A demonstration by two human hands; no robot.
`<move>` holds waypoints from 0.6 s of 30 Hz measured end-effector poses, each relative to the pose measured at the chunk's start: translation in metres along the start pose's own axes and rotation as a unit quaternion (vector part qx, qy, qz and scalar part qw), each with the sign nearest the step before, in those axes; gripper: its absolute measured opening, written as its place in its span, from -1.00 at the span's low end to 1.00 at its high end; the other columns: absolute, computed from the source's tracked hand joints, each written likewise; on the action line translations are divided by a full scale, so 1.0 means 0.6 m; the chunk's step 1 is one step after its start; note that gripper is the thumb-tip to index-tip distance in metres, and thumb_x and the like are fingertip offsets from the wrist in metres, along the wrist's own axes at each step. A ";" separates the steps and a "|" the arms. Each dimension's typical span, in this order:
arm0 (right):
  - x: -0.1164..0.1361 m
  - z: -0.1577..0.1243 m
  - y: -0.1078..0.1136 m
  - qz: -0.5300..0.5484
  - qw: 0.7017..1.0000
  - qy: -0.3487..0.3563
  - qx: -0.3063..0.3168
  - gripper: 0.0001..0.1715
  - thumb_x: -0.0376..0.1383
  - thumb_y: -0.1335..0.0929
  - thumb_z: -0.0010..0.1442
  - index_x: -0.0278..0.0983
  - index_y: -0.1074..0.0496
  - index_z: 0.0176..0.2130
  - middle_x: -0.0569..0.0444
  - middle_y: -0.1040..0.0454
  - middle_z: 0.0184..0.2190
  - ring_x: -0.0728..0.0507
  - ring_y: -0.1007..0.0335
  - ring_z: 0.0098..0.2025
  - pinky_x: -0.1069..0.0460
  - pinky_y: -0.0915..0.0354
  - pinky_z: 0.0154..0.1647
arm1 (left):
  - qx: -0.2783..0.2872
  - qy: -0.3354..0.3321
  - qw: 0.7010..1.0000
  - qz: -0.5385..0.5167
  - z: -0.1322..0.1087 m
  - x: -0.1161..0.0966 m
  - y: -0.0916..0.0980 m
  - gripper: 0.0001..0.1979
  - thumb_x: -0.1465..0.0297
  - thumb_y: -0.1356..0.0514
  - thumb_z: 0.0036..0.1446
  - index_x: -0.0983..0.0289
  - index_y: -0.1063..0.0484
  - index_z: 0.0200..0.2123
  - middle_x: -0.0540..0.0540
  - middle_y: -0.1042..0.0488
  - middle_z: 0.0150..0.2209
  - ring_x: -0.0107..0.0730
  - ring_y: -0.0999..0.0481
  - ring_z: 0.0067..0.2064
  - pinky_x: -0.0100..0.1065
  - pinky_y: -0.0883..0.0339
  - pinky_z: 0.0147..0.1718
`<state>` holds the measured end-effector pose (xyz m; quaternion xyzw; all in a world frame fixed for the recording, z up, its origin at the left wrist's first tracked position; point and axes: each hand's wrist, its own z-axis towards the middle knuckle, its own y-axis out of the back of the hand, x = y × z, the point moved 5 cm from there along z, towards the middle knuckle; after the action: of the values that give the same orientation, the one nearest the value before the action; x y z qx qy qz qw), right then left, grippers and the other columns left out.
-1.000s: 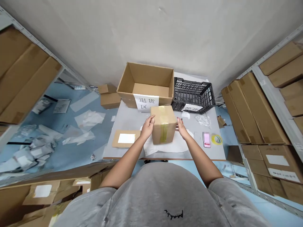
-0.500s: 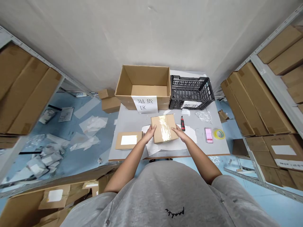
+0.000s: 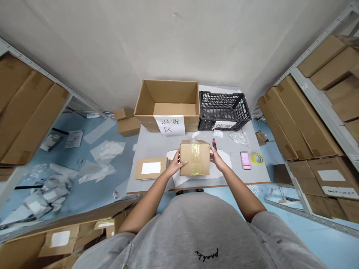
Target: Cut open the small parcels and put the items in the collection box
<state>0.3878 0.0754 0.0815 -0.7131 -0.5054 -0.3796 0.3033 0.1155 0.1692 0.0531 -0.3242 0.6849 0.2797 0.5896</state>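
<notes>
A small taped cardboard box (image 3: 195,157) stands on a white sheet (image 3: 179,178) near the table's front edge, with a band of clear, yellowish tape across it. My left hand (image 3: 177,165) grips its left side, and my right hand (image 3: 216,159) grips its right side. A red-and-black box cutter (image 3: 214,143) lies just beyond my right hand. Left of the box rests a flat cardboard mailer (image 3: 150,168) with a white label.
An open carton (image 3: 166,99) with a paper sign (image 3: 169,125) and a black plastic crate (image 3: 224,111) stand at the grey table's (image 3: 151,145) back. A tape roll (image 3: 257,158) lies right. Stacked cartons fill shelves on both sides; paper and wrappers litter the floor (image 3: 70,149).
The box has been turned between my hands and now sits upright on the sheet, with its tape band facing me. The view has shifted slightly.
</notes>
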 end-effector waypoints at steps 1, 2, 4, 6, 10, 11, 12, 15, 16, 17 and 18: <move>-0.001 -0.001 -0.001 0.004 1.000 0.006 -0.002 -0.18 0.37 -0.31 0.32 0.00 -0.42 0.32 -0.03 -0.63 0.16 -0.27 -0.57 0.18 -0.22 -0.39 0.30 | 0.004 -0.004 1.000 -0.001 -0.004 0.004 0.001 0.14 0.02 -0.42 0.25 -0.05 0.21 0.66 0.25 -0.17 0.57 0.10 -0.27 0.53 0.15 -0.23 0.47; -0.002 -0.001 -0.001 0.010 1.000 0.014 -0.005 -0.19 0.37 -0.31 0.32 0.02 -0.42 0.33 -0.02 -0.62 0.19 -0.27 -0.56 0.21 -0.23 -0.37 0.32 | 0.004 -0.013 1.000 0.000 -0.006 0.007 0.003 0.17 0.04 -0.45 0.23 -0.04 0.21 0.66 0.27 -0.13 0.59 0.10 -0.27 0.53 0.15 -0.23 0.47; -0.007 0.002 -0.001 0.024 0.999 0.023 -0.013 -0.16 0.38 -0.29 0.34 0.02 -0.41 0.35 -0.03 -0.62 0.20 -0.29 -0.54 0.25 -0.24 -0.35 0.36 | -0.003 -0.032 0.999 0.010 -0.010 0.010 0.005 0.22 0.07 -0.49 0.17 -0.01 0.21 0.65 0.30 -0.06 0.61 0.10 -0.24 0.55 0.15 -0.20 0.49; -0.016 0.006 -0.001 0.033 0.999 0.014 -0.013 -0.11 0.40 -0.25 0.35 -0.01 -0.42 0.37 -0.05 -0.65 0.15 -0.31 -0.55 0.25 -0.27 -0.34 0.38 | -0.009 -0.046 0.998 0.029 -0.011 0.012 0.004 0.26 0.11 -0.53 0.11 0.02 0.19 0.64 0.33 -0.05 0.61 0.10 -0.21 0.57 0.15 -0.15 0.52; -0.036 0.015 -0.002 0.020 1.000 -0.005 -0.018 -0.16 0.32 -0.37 0.31 0.03 -0.45 0.39 -0.02 -0.61 0.24 -0.34 -0.51 0.31 -0.28 -0.39 0.34 | -0.018 -0.054 0.993 0.102 -0.015 0.020 0.000 0.26 0.19 -0.55 0.06 0.04 0.13 0.64 0.31 -0.06 0.61 0.11 -0.14 0.60 0.15 -0.05 0.55; -0.040 0.015 -0.002 0.018 1.000 -0.005 -0.019 -0.16 0.27 -0.43 0.28 0.06 -0.44 0.40 0.00 -0.59 0.28 -0.34 -0.49 0.33 -0.29 -0.40 0.33 | -0.024 -0.050 0.990 0.127 -0.018 0.023 0.000 0.26 0.21 -0.55 0.04 0.04 0.11 0.64 0.30 -0.04 0.61 0.13 -0.10 0.61 0.16 -0.03 0.56; -0.045 0.015 -0.003 0.017 1.000 -0.005 -0.014 -0.14 0.21 -0.49 0.25 0.07 -0.42 0.42 0.01 -0.57 0.31 -0.35 -0.48 0.35 -0.29 -0.41 0.33 | -0.029 -0.044 0.987 0.149 -0.022 0.028 0.002 0.27 0.22 -0.55 0.02 0.05 0.10 0.65 0.29 -0.02 0.62 0.15 -0.07 0.62 0.17 -0.01 0.56; -0.058 0.010 -0.012 0.018 0.999 -0.006 0.028 -0.02 0.04 -0.59 0.13 0.06 -0.40 0.45 -0.02 -0.50 0.38 -0.36 -0.47 0.36 -0.28 -0.42 0.32 | -0.023 -0.025 0.983 0.180 -0.036 0.049 0.014 0.27 0.26 -0.55 -0.04 0.09 0.02 0.64 0.27 0.00 0.63 0.19 0.03 0.65 0.18 -0.01 0.57; -0.062 0.008 -0.015 0.018 0.999 -0.005 0.042 0.01 -0.01 -0.61 0.09 0.06 -0.40 0.46 -0.02 -0.46 0.42 -0.36 -0.47 0.36 -0.27 -0.43 0.32 | -0.012 -0.021 0.985 0.171 -0.041 0.057 0.018 0.25 0.28 -0.53 -0.04 0.09 -0.01 0.64 0.26 -0.01 0.63 0.18 0.05 0.65 0.16 -0.04 0.55; -0.066 0.007 -0.019 0.020 0.998 -0.001 0.052 0.05 -0.05 -0.62 0.06 0.07 -0.40 0.46 -0.02 -0.40 0.47 -0.35 -0.47 0.36 -0.26 -0.44 0.31 | 0.001 -0.016 0.988 0.155 -0.046 0.065 0.023 0.21 0.29 -0.50 -0.03 0.09 -0.03 0.64 0.25 -0.01 0.63 0.16 0.05 0.66 0.15 -0.09 0.54; -0.069 0.007 -0.023 0.022 0.998 0.003 0.059 0.09 -0.09 -0.63 0.03 0.07 -0.39 0.47 -0.02 -0.33 0.51 -0.35 -0.47 0.35 -0.26 -0.45 0.31 | 0.013 -0.009 0.991 0.133 -0.050 0.074 0.028 0.16 0.29 -0.46 -0.01 0.07 -0.07 0.63 0.25 -0.04 0.62 0.14 0.04 0.65 0.15 -0.13 0.51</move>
<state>0.3672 0.0623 0.0447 -0.7035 -0.5102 -0.3450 0.3546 0.0796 0.1518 0.0139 -0.2203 0.7198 0.3497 0.5577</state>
